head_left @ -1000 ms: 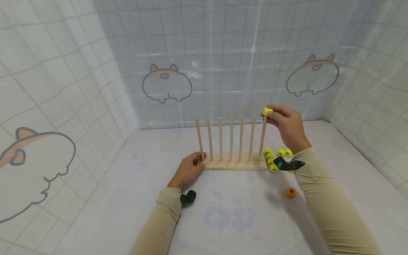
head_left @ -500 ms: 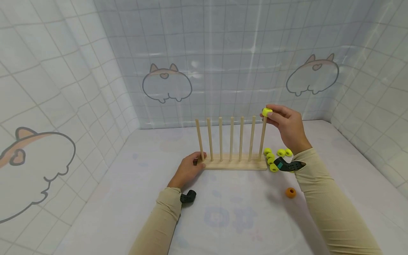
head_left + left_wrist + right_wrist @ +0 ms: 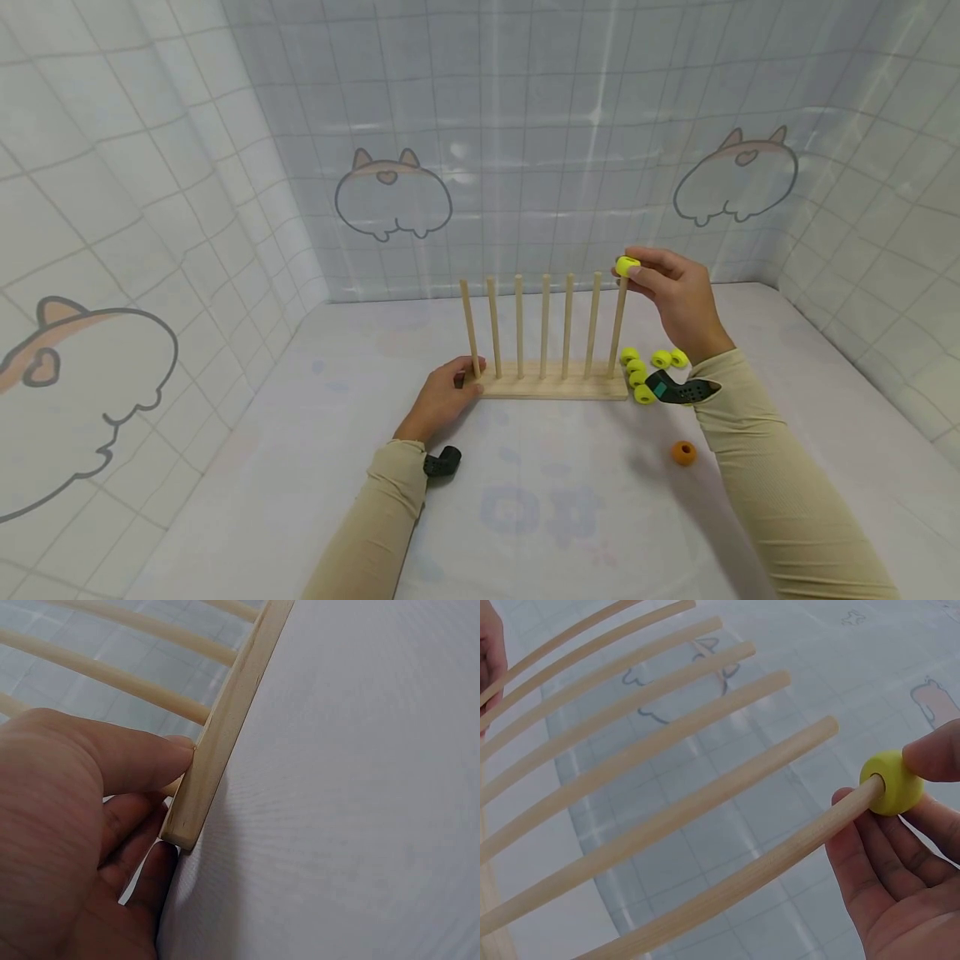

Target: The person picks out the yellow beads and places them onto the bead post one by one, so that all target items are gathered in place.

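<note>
A wooden peg rack [image 3: 552, 387] with several upright dowels stands on the table. My left hand [image 3: 442, 398] grips the left end of its base; in the left wrist view the thumb [image 3: 142, 757] presses on the base's edge, with the other fingers partly hidden behind it. At the top of the rightmost dowel [image 3: 780, 862], my right hand [image 3: 684, 300] pinches a yellow bead [image 3: 895, 784] between thumb and fingers. The dowel's tip sits in the bead's hole. No bead shows on the other dowels.
Several yellow beads [image 3: 637, 379] lie beside the rack's right end, some partly behind the right wrist camera [image 3: 681, 387]. A lone orange bead [image 3: 683, 453] rests nearer, left of the right sleeve. A tile-patterned backdrop [image 3: 540, 125] encloses the table's back and sides.
The yellow bead has tilted and sunk very slightly at the dowel's top, along with my right fingers. My left hand and the rack have stayed where they were.
</note>
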{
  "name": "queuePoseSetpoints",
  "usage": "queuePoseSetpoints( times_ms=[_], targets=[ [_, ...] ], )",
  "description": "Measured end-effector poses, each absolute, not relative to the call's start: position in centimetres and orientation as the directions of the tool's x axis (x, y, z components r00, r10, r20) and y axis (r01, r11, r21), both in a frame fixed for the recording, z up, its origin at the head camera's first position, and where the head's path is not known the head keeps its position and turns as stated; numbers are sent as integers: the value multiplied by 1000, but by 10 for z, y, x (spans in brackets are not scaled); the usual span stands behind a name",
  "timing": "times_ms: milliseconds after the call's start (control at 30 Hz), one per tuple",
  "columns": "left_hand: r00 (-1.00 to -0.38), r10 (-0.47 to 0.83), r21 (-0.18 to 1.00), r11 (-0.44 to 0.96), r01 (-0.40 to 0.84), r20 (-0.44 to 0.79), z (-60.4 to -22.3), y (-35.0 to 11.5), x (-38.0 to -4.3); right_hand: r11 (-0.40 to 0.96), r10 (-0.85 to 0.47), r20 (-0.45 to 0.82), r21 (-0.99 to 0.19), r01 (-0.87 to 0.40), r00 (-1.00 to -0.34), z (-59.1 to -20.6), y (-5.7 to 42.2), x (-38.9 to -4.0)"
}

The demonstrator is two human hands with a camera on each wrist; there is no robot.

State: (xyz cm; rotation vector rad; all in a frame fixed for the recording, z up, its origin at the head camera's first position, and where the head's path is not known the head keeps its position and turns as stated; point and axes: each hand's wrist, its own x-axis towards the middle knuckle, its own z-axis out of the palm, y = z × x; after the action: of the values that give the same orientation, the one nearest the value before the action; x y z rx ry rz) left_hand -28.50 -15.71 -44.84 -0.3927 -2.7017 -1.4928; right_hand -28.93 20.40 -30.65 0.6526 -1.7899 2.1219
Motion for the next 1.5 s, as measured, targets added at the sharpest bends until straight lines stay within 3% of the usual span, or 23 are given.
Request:
queuePoseSetpoints(
  times_ms=[1500],
  targets=[
    [-966, 207, 819, 520, 243, 155, -449, -157, -284, 5, -62, 508, -860, -509, -859, -312, 207, -288]
  ],
)
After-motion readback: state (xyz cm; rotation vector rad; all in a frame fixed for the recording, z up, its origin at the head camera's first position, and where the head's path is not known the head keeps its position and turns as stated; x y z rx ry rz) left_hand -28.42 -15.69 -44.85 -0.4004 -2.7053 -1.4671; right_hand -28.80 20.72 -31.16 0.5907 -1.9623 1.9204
